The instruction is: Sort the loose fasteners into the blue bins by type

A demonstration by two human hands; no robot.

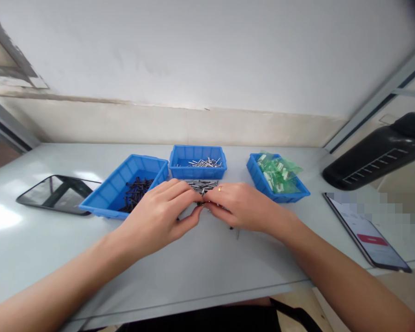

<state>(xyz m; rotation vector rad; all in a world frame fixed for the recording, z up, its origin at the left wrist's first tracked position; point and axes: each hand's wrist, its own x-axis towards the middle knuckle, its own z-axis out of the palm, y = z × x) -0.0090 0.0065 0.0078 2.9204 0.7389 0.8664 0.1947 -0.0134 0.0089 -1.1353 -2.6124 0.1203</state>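
Note:
My left hand (161, 213) and my right hand (238, 206) meet at the middle of the table, fingertips pinched together over a small pile of loose metal nails (202, 186). What the pinched fingers hold is too small to make out. A ring sits on a finger of my right hand. Just behind the hands stand three blue bins: the left bin (105, 196) holds dark screws, the middle bin (198, 173) holds silvery nails, the right bin (259, 177) holds green plastic bags.
A dark phone (55, 194) lies face up at the left. Another phone (368, 236) with a lit screen lies at the right edge. A black device (375, 157) hangs above the right side. The wall runs behind the table.

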